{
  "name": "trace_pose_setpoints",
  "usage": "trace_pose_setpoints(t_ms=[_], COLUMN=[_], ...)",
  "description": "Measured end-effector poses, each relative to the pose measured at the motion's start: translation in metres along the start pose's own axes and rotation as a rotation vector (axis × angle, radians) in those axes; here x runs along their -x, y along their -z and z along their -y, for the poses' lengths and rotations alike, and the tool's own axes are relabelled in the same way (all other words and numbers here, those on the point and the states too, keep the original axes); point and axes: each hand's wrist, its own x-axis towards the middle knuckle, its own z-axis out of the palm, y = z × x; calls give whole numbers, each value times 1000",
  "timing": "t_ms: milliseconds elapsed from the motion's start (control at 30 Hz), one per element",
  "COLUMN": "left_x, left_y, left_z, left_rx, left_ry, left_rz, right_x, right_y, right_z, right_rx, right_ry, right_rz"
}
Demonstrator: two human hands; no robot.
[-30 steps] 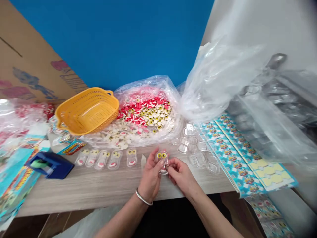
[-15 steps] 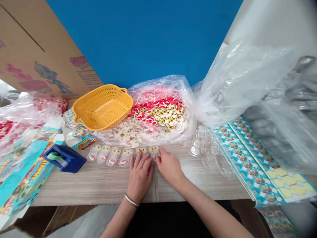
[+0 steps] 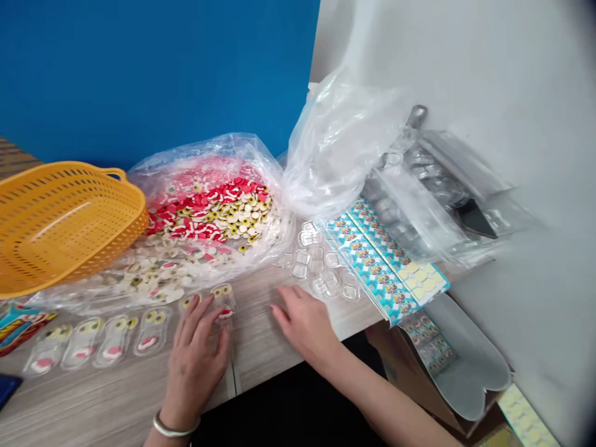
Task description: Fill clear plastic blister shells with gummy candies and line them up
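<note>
My left hand (image 3: 198,351) rests with fingers apart over the last two filled clear plastic shells in a row. Of these, the right one (image 3: 226,293) shows two yellow-rimmed eye pieces and a red-and-white mouth piece; the other is mostly hidden under my fingers. To the left lie more filled shells (image 3: 151,331). My right hand (image 3: 307,326) hovers over or lies on bare wood, thumb and fingers apart, nothing seen in it. Just beyond it are several empty clear shells (image 3: 316,259). A clear bag (image 3: 218,211) of loose eye and mouth pieces lies behind my hands.
A yellow basket (image 3: 74,230) stands at the left. Blue printed card sheets (image 3: 372,267) overlap the table's right edge, beneath clear plastic bags (image 3: 419,198). Below, an open box (image 3: 465,372) holds packed printed items. A blue panel (image 3: 153,68) closes off the back.
The view has swung right. My right hand has left the rightmost filled shell and moved right toward the empty shells. My left hand stays by the row.
</note>
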Motion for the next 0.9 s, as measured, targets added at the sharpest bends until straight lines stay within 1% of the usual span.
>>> trace_pose_setpoints(t_ms=[67, 100, 133, 200, 267, 300, 333, 400, 467, 533, 600, 633, 700, 733, 800, 833, 867, 900], left_x=[-6, -9, -12, -20, -30, -36, -42, -53, -61, -67, -71, -72, -77, -79, -86, -89, -93, -97], left_y=[-9, -16, -25, -43, -59, -66, -70, -75, -75, -72, -69, -68, -65, -63, -59, -57, -54, -50], left_z=[-17, -27, -37, -59, -78, -86, -94, -104, -112, -118, -123, -124, -122, -118, -104, -94, -84, -72], left_rx=[136, 214, 304, 526, 761, 861, 947, 1085, 1209, 1355, 1544, 1630, 1740, 1753, 1722, 1692, 1650, 1598], left_ry=[47, 86, 131, 236, 383, 469, 563, 742, 906, 1055, 1138, 1154, 1160, 1162, 1155, 1140, 1123, 1111], left_rz=[23, 52, 96, 209, 336, 393, 436, 456, 424, 396, 364, 319, 178, 94, -56, -105, -136, -155], right_x=[17, 24, 29, 34, 35, 35, 34, 31, 26, 19, 10, 6, -1, -5, -16, -24, -34, -47], right_y=[12, 16, 18, 19, 17, 14, 12, 8, 5, 4, 3, 3, 1, 0, -1, 0, 1, 2], right_z=[-32, -47, -61, -82, -93, -97, -98, -98, -95, -88, -74, -65, -45, -35, -19, -14, -11, -10], right_rx=[129, 200, 263, 357, 408, 419, 418, 397, 351, 257, 80, -32, -274, -387, -549, -585, -586, -555], right_ry=[-96, -125, -135, -105, -50, -21, 10, 64, 92, 95, 94, 88, 56, 44, 52, 80, 119, 160], right_rz=[-133, -174, -192, -183, -177, -198, -237, -355, -495, -604, -654, -652, -580, -503, -305, -219, -165, -144])
